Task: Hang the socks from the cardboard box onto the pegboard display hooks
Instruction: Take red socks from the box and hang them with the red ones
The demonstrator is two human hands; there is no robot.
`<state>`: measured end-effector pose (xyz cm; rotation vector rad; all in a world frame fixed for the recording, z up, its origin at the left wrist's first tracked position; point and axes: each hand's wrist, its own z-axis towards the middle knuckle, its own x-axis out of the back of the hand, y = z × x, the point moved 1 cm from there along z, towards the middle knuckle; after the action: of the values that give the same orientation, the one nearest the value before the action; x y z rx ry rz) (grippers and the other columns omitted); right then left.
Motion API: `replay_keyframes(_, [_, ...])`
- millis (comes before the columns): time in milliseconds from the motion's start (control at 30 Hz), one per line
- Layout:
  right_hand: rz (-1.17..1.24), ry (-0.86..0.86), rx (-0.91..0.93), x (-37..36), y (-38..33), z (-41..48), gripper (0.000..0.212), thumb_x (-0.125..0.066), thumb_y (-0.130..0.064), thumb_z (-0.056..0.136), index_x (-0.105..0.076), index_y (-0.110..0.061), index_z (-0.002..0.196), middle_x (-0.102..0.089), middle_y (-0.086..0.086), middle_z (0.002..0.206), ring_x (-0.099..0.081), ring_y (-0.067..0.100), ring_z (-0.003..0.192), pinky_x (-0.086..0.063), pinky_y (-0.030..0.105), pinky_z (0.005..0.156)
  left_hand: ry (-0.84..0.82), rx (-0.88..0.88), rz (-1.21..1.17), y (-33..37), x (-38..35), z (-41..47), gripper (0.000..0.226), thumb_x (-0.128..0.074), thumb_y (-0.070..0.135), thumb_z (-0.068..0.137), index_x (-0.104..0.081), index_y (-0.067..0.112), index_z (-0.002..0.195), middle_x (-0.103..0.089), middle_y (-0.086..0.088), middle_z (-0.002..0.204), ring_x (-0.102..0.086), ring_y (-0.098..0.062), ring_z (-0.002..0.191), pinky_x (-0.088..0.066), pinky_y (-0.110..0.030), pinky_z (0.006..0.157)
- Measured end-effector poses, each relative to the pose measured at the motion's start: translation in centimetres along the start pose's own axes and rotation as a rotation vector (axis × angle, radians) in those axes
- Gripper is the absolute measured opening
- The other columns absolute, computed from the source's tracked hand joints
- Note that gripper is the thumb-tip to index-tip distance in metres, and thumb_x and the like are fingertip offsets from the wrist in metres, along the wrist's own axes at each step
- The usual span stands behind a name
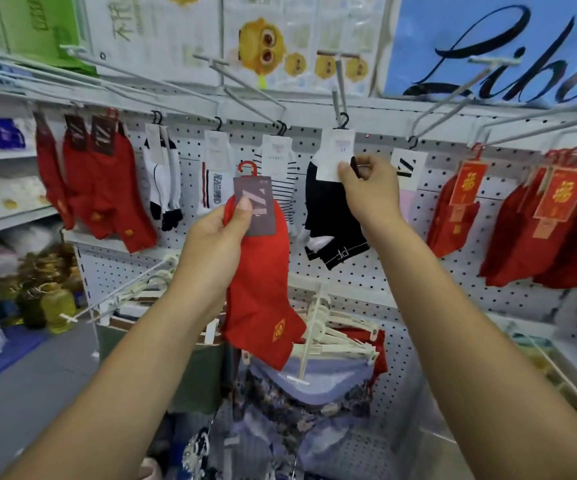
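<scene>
My left hand [216, 233] grips a red sock pair [263, 289] by its grey card label, thumb on the card; a red plastic hanger sticks up from the card. My right hand [370, 192] pinches the white card of a black and white sock pair [332, 223], whose black hanger sits on a grey display hook [339, 84]. The white pegboard [377, 278] spans the view behind both hands. The cardboard box is not in view.
Red socks [100, 188] hang at the left and more red pairs [529, 230] at the right. White and striped socks [276, 178] hang between. Long grey hooks [245, 84] jut toward me overhead. Cream clothes hangers [332, 327] with garments stick out below.
</scene>
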<state>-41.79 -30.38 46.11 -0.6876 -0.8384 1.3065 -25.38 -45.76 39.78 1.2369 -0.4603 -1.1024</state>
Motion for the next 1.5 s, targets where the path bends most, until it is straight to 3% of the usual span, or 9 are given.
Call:
replay_keyframes(133, [0.007, 0.010, -0.039, -0.7, 1.2, 0.0, 0.024, -0.065, -0.027, 0.095, -0.064, -0.014, 0.115, -0.070, 0.005, 0.111, -0.067, 0.021, 0.103, -0.056, 0.038, 0.093, 0.002, 0.005, -0.020, -0.2, 0.0, 0.4, 0.026, -0.056, 0.036, 0.104, -0.077, 0.020, 0.104, -0.081, -0.002, 0.102, -0.077, -0.020, 0.097, -0.060, -0.038, 0.087])
replay_keyframes(367, [-0.035, 0.033, -0.077, -1.1, 1.1, 0.3, 0.019, -0.068, -0.029, 0.093, -0.065, -0.016, 0.106, -0.073, 0.005, 0.107, -0.069, 0.022, 0.100, -0.057, 0.046, 0.093, -0.086, 0.023, -0.083, -0.1, 0.4, 1.4, 0.025, -0.057, 0.036, 0.103, -0.080, 0.026, 0.100, -0.080, 0.000, 0.105, -0.077, -0.015, 0.097, -0.061, -0.025, 0.074])
replay_keyframes(633, [-0.105, 0.157, -0.141, -0.2, 0.2, -3.1, 0.033, -0.065, -0.038, 0.096, -0.060, -0.018, 0.121, -0.064, -0.005, 0.116, -0.061, 0.012, 0.110, -0.050, 0.034, 0.102, -0.228, 0.131, -0.176, 0.9, 1.6, 3.2, 0.025, -0.059, 0.037, 0.102, -0.082, 0.029, 0.098, -0.079, -0.004, 0.110, -0.076, -0.021, 0.101, -0.062, -0.033, 0.076])
replay_keyframes(733, [-0.066, 0.199, -0.082, -0.8, -1.1, -6.3, 0.028, -0.063, -0.040, 0.096, -0.064, -0.020, 0.115, -0.067, -0.010, 0.112, -0.063, 0.005, 0.104, -0.050, 0.026, 0.094, -0.270, 0.155, -0.189, 1.0, 2.5, 4.0, 0.025, -0.058, 0.036, 0.103, -0.080, 0.024, 0.102, -0.079, -0.006, 0.112, -0.076, -0.023, 0.103, -0.063, -0.037, 0.082])
replay_keyframes(833, [0.018, -0.009, -0.092, -3.1, -3.1, -9.3, 0.023, -0.063, -0.044, 0.096, -0.070, -0.023, 0.101, -0.075, -0.007, 0.099, -0.071, 0.006, 0.090, -0.058, 0.030, 0.085, -0.290, 0.155, -0.182, 1.3, 3.7, 4.4, 0.026, -0.057, 0.037, 0.103, -0.078, 0.023, 0.106, -0.079, -0.005, 0.111, -0.076, -0.021, 0.104, -0.063, -0.033, 0.080])
replay_keyframes(967, [0.189, -0.307, -0.134, -7.8, -6.1, -11.9, 0.040, -0.061, -0.053, 0.096, -0.077, -0.016, 0.102, -0.078, 0.003, 0.103, -0.073, 0.017, 0.100, -0.061, 0.039, 0.090, -0.343, 0.120, -0.125, 1.9, 6.9, 4.7, 0.029, -0.058, 0.046, 0.100, -0.078, 0.027, 0.111, -0.078, -0.003, 0.114, -0.075, -0.019, 0.107, -0.061, -0.031, 0.080])
replay_keyframes(1200, [0.204, -0.409, -0.021, -17.5, -8.6, -14.3, 0.044, -0.065, -0.035, 0.099, -0.065, 0.006, 0.082, -0.057, 0.040, 0.085, -0.049, 0.022, 0.072, -0.040, 0.039, 0.072, -0.240, 0.048, 0.085, 3.0, 16.7, 5.6, 0.036, -0.057, 0.060, 0.091, -0.080, 0.036, 0.105, -0.079, 0.000, 0.109, -0.074, -0.017, 0.107, -0.054, -0.040, 0.099])
replay_keyframes(1367, [0.229, -0.593, -0.126, -23.5, -9.5, -14.5, 0.049, -0.064, -0.038, 0.098, -0.066, 0.010, 0.089, -0.063, 0.040, 0.098, -0.060, 0.030, 0.076, -0.056, 0.054, 0.077, -0.097, 0.088, 0.214, 3.6, 24.6, 5.7, 0.040, -0.049, 0.067, 0.094, -0.080, 0.042, 0.101, -0.080, 0.006, 0.104, -0.076, -0.014, 0.101, -0.060, -0.037, 0.087])
replay_keyframes(1500, [0.263, -0.803, -0.226, -27.5, -9.5, -13.8, 0.047, -0.064, -0.038, 0.098, -0.069, 0.008, 0.096, -0.076, 0.019, 0.088, -0.071, 0.018, 0.070, -0.058, 0.031, 0.060, 0.153, 0.044, 0.241, 3.9, 30.5, 6.2, 0.047, -0.051, 0.055, 0.102, -0.078, 0.019, 0.089, -0.079, -0.009, 0.092, -0.075, -0.022, 0.086, -0.060, -0.035, 0.071])
